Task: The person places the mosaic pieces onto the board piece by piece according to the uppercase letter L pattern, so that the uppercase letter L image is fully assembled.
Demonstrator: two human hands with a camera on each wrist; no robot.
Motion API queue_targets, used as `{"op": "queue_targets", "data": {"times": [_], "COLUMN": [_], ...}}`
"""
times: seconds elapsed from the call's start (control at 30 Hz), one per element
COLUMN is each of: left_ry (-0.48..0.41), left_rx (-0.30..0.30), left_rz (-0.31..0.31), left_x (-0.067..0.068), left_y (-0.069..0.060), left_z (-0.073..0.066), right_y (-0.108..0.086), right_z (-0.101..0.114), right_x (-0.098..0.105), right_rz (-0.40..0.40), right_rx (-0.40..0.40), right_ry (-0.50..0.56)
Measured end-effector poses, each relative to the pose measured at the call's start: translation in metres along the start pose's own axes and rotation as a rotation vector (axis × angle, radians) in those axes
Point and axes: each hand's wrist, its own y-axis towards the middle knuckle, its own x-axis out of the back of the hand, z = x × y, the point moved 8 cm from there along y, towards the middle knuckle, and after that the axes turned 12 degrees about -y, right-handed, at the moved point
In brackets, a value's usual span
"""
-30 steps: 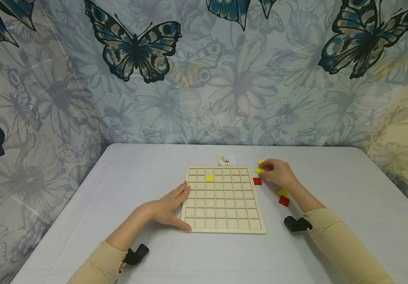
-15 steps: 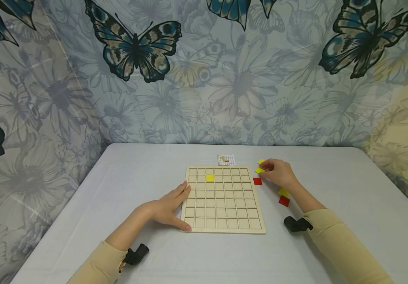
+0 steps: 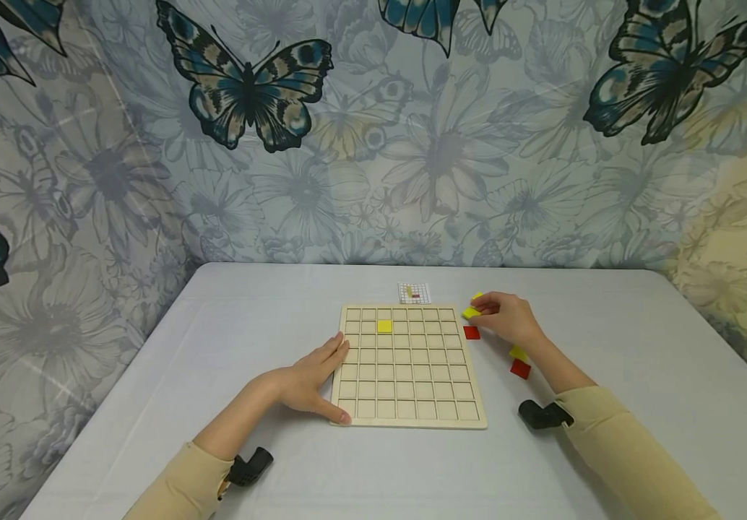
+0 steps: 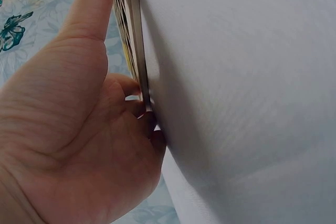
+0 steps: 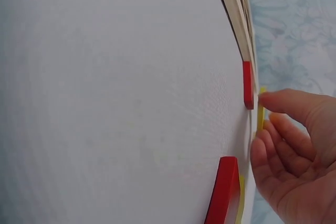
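Right fingers [image 5: 290,102] pinch yellow tile [image 5: 260,118]; left fingers [image 3: 329,349] spread apart, touching gridded board [image 3: 409,373]

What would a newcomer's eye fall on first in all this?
Probably the big butterflies on the wall behind the table. Next, the pale gridded board, holding one yellow tile near its far edge, the left hand on its left side. Beyond its right side, the right hand pinches another yellow tile near a red tile.
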Motion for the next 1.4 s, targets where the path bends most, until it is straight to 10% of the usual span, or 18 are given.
{"op": "queue_targets", "data": {"times": [1.4], "left_ry": [-0.015], "left_rx": [0.001], "left_rz": [-0.008], "left_x": [0.001], "left_y": [-0.001], "left_z": [0.001], "right_y": [-0.010], "right_z": [0.070], "right_x": [-0.033], "right_rz": [0.081], "right_rx": [0.121], "right_ry": [0.114]}}
